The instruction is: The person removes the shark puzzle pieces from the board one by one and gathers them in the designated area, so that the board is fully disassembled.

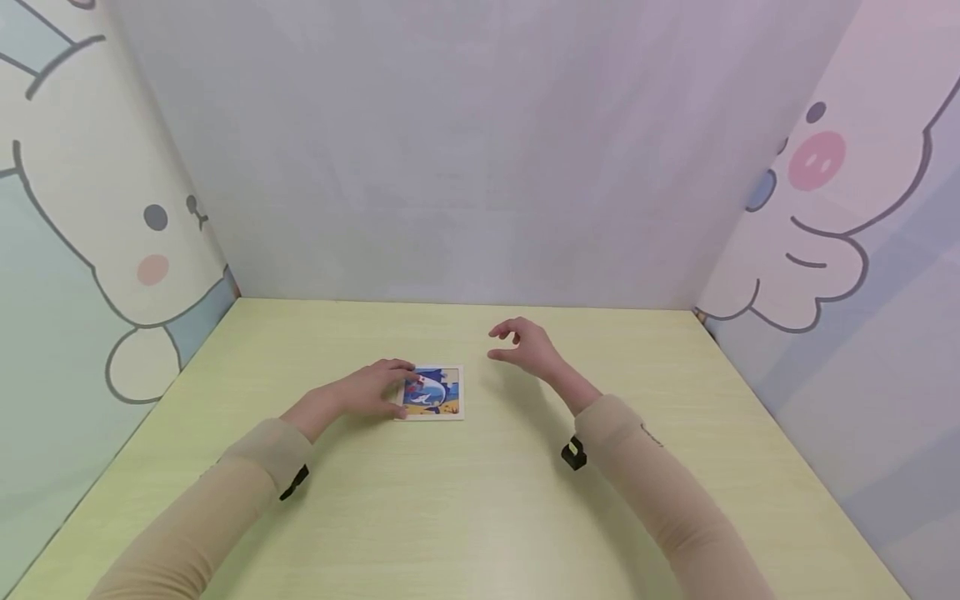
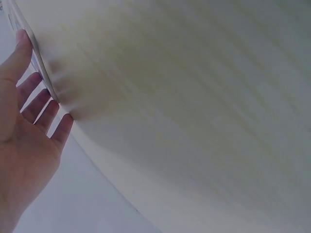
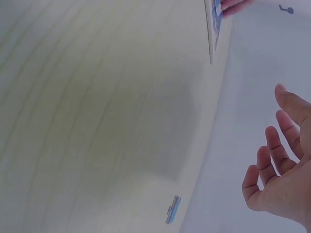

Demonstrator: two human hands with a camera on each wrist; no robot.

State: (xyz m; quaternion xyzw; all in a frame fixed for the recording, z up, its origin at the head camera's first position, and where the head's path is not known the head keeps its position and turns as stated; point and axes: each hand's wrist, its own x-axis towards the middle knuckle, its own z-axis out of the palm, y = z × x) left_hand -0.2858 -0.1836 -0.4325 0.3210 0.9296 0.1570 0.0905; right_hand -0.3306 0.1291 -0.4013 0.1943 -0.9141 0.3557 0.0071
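A small square picture puzzle (image 1: 431, 396) in a white frame lies on the table, showing a white whale on blue with yellow along the bottom. My left hand (image 1: 371, 389) rests at its left side, thumb on the lower left corner and fingers over the upper left. In the left wrist view, the extended fingers (image 2: 47, 116) line the board's edge. To the right of the puzzle, my right hand (image 1: 528, 346) hovers above the table, thumb and fingers apart with nothing between them. A thin blue piece (image 3: 173, 209) lies on the table in the right wrist view.
The pale yellow table (image 1: 465, 500) ends at a grey cloth backdrop (image 1: 465, 167). Side panels with cartoon animals stand on the left (image 1: 90, 250) and right (image 1: 862, 250). Dark straps (image 1: 574, 454) hang at the wrists below the beige sleeves.
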